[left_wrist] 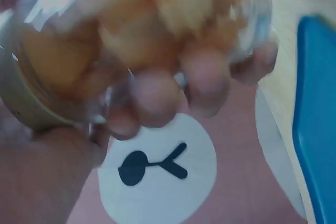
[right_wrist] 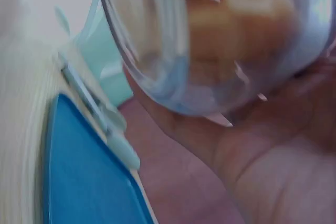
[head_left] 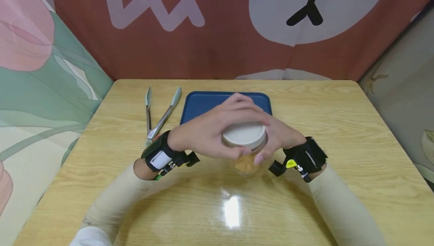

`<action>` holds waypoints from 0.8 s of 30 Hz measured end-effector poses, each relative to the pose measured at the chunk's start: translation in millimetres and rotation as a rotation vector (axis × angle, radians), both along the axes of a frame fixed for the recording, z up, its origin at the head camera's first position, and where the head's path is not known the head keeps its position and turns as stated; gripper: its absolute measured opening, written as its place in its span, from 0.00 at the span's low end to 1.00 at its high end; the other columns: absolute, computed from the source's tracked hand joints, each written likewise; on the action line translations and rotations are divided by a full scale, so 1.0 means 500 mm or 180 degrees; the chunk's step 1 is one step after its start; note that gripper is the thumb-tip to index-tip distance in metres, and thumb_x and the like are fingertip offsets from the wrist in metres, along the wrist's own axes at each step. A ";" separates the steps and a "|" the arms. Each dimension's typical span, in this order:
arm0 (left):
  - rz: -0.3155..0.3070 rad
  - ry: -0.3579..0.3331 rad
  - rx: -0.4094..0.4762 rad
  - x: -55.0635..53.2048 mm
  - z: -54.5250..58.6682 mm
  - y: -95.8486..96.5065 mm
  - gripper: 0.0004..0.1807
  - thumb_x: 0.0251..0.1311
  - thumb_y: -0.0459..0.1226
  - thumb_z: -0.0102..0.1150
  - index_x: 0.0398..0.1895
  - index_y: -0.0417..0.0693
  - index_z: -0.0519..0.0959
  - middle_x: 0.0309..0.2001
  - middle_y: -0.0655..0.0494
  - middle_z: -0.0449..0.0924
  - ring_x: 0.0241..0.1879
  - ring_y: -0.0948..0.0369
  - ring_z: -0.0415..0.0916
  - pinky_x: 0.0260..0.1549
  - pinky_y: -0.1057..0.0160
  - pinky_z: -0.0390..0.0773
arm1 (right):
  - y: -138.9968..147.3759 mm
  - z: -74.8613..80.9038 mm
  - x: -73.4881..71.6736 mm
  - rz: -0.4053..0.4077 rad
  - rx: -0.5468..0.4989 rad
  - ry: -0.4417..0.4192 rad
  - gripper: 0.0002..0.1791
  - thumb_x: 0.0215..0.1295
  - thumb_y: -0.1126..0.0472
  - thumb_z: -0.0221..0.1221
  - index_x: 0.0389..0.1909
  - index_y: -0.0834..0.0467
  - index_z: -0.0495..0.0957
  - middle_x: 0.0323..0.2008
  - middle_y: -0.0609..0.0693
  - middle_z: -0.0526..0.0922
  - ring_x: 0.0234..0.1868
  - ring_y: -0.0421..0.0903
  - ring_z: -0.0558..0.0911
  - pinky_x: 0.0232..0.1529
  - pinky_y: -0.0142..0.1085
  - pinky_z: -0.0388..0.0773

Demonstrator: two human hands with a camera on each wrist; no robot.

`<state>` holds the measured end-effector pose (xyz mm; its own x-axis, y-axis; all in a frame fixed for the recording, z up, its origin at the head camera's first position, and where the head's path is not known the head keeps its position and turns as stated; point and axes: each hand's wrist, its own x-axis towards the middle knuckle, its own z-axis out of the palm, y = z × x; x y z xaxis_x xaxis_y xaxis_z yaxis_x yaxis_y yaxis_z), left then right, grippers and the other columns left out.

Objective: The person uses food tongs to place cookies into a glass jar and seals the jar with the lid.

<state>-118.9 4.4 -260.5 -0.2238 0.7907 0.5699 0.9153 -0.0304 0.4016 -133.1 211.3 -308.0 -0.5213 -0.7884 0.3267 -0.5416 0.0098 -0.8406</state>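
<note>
A clear jar (head_left: 245, 165) with a pale lid (head_left: 244, 135) is between both hands, in front of the blue tray. Orange-brown chunks (left_wrist: 131, 40) show through its wall; their kind is blurred. My left hand (head_left: 210, 129) grips the jar near the top, its thumb at the front of the lid and its fingers arching behind. From the other side my right hand (head_left: 279, 135) holds the jar, thumb low at the front. In the right wrist view the jar's clear base (right_wrist: 157, 51) faces left, with the right palm against the side.
Metal tongs (head_left: 159, 125) with pale tips lie spread apart left of the blue tray (head_left: 203, 104), behind the left wrist. The wooden table (head_left: 339, 118) ends at a fabric backdrop (head_left: 220, 54). Each wrist carries a strapped black camera mount.
</note>
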 end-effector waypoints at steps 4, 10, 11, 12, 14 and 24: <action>0.0067 0.0005 -0.0035 0.001 0.017 -0.007 0.32 0.49 0.44 0.63 0.59 0.43 0.71 0.59 0.51 0.71 0.60 0.58 0.54 0.47 0.56 0.67 | -0.002 0.010 -0.003 -0.0092 0.0006 0.0041 0.44 0.34 0.52 0.76 0.55 0.56 0.67 0.46 0.54 0.76 0.44 0.53 0.75 0.44 0.49 0.74; 0.1320 0.0126 0.0104 -0.018 -0.022 0.006 0.32 0.57 0.49 0.61 0.62 0.45 0.69 0.60 0.49 0.67 0.59 0.62 0.59 0.44 0.57 0.72 | -0.043 0.042 0.021 -0.1355 0.0129 0.0249 0.39 0.43 0.68 0.72 0.59 0.63 0.66 0.47 0.58 0.76 0.45 0.48 0.76 0.44 0.49 0.74; 0.1445 0.0155 0.0197 -0.021 -0.032 0.012 0.30 0.57 0.49 0.61 0.60 0.45 0.70 0.59 0.49 0.69 0.57 0.61 0.61 0.43 0.56 0.72 | -0.048 0.043 0.026 -0.1451 0.0178 0.0313 0.39 0.44 0.68 0.72 0.59 0.65 0.65 0.48 0.59 0.76 0.45 0.48 0.76 0.44 0.49 0.75; 0.1543 0.0178 0.0305 -0.023 -0.041 0.017 0.28 0.57 0.49 0.61 0.58 0.45 0.73 0.57 0.49 0.71 0.56 0.60 0.63 0.42 0.56 0.73 | -0.052 0.044 0.030 -0.1498 0.0213 0.0358 0.40 0.44 0.68 0.71 0.59 0.67 0.64 0.47 0.60 0.76 0.44 0.49 0.76 0.43 0.49 0.75; 0.1603 0.0198 0.0572 -0.023 -0.053 0.024 0.24 0.54 0.48 0.62 0.51 0.46 0.77 0.52 0.51 0.75 0.53 0.61 0.66 0.39 0.56 0.74 | -0.054 0.035 0.029 -0.1491 0.0238 0.0364 0.40 0.43 0.65 0.73 0.59 0.64 0.65 0.46 0.57 0.77 0.42 0.47 0.77 0.41 0.47 0.77; 0.0335 -0.0213 0.0954 0.028 -0.019 0.010 0.16 0.45 0.36 0.66 0.40 0.42 0.82 0.42 0.49 0.82 0.49 0.60 0.70 0.33 0.62 0.76 | -0.036 0.007 0.021 -0.0229 -0.0188 0.0156 0.38 0.39 0.40 0.72 0.50 0.52 0.70 0.39 0.49 0.78 0.36 0.49 0.77 0.32 0.45 0.77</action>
